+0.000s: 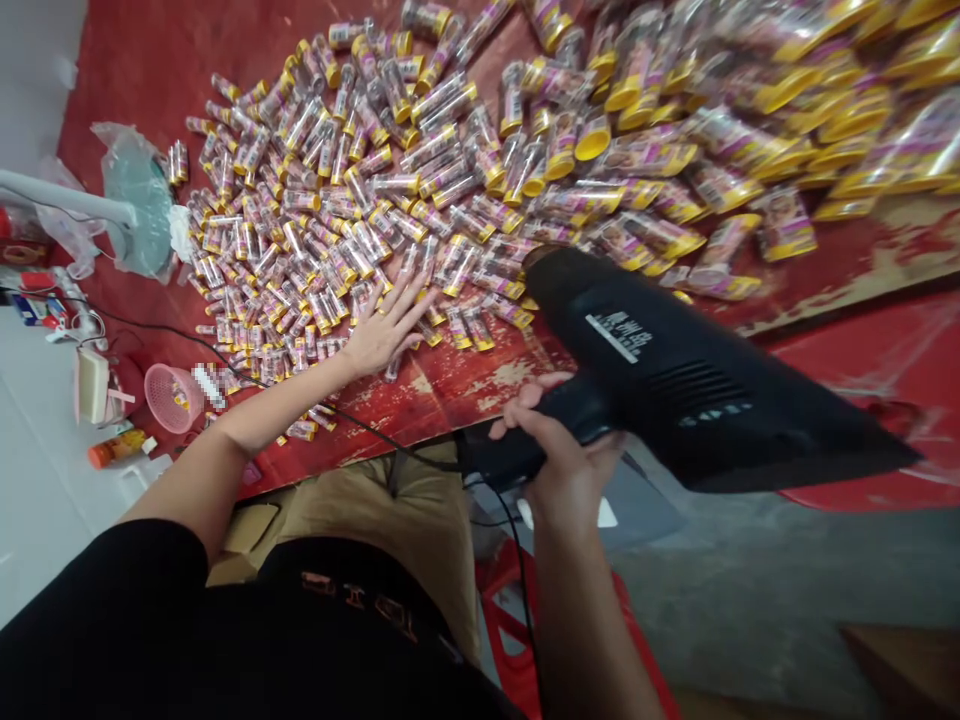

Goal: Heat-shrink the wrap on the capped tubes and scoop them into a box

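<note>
Clear tubes with yellow ends and printed labels [322, 250] lie in a wide pile over the red table [420, 395]. My left hand [382, 330] rests with spread fingers on the near edge of the pile, palm down, touching some tubes. The fingers of my right hand [566, 450] are wrapped round the handle of a black heat gun [660, 360]. Its body slants across the table's front edge, and its nozzle is over the tubes to the right of my left hand.
At the left are a pink basket [174, 397], an orange bottle [120, 449] and a lamp base under plastic [142, 215]. A black cable [360, 424] crosses the table beneath my left arm. Red stools [885, 400] stand right and below.
</note>
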### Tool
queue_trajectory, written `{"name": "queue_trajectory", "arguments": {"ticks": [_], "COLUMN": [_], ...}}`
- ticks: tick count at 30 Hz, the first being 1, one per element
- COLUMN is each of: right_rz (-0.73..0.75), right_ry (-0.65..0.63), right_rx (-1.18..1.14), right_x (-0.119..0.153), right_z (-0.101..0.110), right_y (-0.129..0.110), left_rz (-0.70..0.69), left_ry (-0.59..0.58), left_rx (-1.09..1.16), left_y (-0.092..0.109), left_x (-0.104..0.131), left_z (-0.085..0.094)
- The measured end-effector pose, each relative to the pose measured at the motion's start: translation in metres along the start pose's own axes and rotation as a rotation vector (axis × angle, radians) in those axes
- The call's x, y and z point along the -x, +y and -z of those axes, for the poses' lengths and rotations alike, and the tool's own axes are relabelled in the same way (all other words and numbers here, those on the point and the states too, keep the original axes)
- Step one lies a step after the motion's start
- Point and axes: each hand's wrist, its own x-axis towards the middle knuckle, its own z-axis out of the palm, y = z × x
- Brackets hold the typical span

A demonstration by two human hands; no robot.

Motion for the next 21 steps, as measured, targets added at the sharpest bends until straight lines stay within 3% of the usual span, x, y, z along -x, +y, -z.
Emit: {"name": "queue_trajectory", "arguments": {"ticks": [2,5,8,11,13,16,21], "right_rz": [-0.097,-0.196,-0.138,-0.057,-0.068,-0.14,-0.189], "right_ry": [-0.008,0.054,0.172,0.22,0.192,0.105,-0.027], "right_rx": [0.02,0.032,-0.023,-0.041,-0.034,-0.012,-0.025], "right_x": [0.012,0.039,0.057,0.057,0.053,0.047,0.032], "right_z": [0.005,0.011,0.012,0.013,0.017,0.021,0.007], "right_y": [0.003,0.006,0.003,-0.001,0.0,0.009,0.02], "left_rz": [0.027,0.028,-0.03,-0.122,-0.149,-0.097,0.119], "left_ry": [0.001,0.011,-0.044,-0.1,-0.067,-0.023,-0.03], "left_rx": [0.003,-0.003,-0.043,-0.035,-0.007,0.007,0.007], "left_y": [0.008,0.034,0.06,0.065,0.053,0.021,-0.029], "left_x": [-0.01,-0.044,-0.083,-0.096,-0.086,-0.051,0.039], "left_z": [0.009,0.018,0.018,0.01,0.003,0.002,0.02]}}
